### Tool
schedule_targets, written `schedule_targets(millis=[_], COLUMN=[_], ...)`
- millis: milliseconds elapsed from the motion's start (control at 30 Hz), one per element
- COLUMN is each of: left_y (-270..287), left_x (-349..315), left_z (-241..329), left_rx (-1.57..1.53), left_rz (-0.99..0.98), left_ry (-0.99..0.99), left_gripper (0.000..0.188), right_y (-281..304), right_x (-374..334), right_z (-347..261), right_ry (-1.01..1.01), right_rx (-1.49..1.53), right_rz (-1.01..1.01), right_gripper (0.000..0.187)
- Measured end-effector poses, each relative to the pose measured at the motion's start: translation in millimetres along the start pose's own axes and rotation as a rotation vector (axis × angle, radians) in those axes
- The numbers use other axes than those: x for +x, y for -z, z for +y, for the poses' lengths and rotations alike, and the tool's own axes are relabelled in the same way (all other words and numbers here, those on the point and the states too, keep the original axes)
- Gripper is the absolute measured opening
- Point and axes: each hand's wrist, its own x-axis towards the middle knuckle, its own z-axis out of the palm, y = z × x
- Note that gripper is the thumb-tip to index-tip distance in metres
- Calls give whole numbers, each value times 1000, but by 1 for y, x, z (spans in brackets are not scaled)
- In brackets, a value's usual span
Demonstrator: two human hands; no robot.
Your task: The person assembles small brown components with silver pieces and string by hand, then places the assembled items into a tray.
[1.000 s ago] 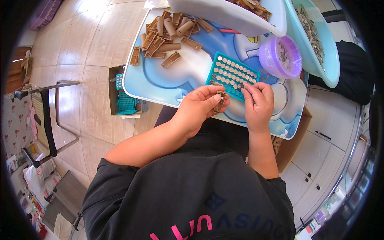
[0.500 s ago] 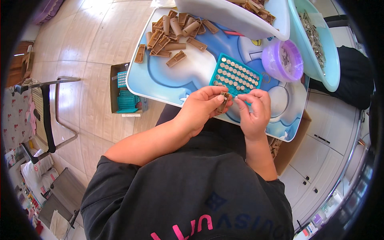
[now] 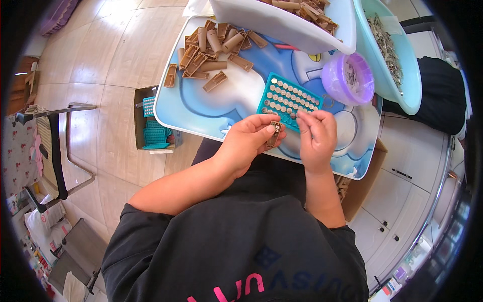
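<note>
My left hand is closed around a brown plastic casing, held upright with its hollow side showing. Small shiny metal bits sit near the casing's upper end. Just right of it, my right hand has thumb and fingers pinched together at the near right edge of a teal tray. Whatever those fingertips hold, if anything, is too small to make out. Round silvery button cells fill rows of the tray; part of its near row looks bare.
Loose brown casings lie heaped on the far left of the blue patterned table. A white bin of casings, a purple bowl and a light-blue basin of metal pieces stand far right. Left, a box on the floor holds teal trays.
My right hand has moved from beside the casing to the tray's edge. The casing stays in my left hand, turned more upright. The whole view has shifted slightly.
</note>
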Motion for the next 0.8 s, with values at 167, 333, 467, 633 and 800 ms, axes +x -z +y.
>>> schedule_targets(millis=[167,333,467,633,800], left_y=[0,-1,-1,4,1], left_x=[1,1,2,2,1], left_z=[0,1,0,-4,-3], left_rx=[8,4,7,4,23], left_rz=[-3,2,-5,3,-10], left_ry=[4,7,3,-15,-17], left_gripper=[25,25,26,26,26], right_y=[-2,-2,3,-2,-2], right_x=[6,7,3,2,2], right_z=[9,8,-9,-19,-22], right_ry=[45,103,80,127,156], right_rx=[-122,-142,-29,46,33], right_rz=[-57,-93,-59,-93,-125], right_gripper=[18,15,14,15,16])
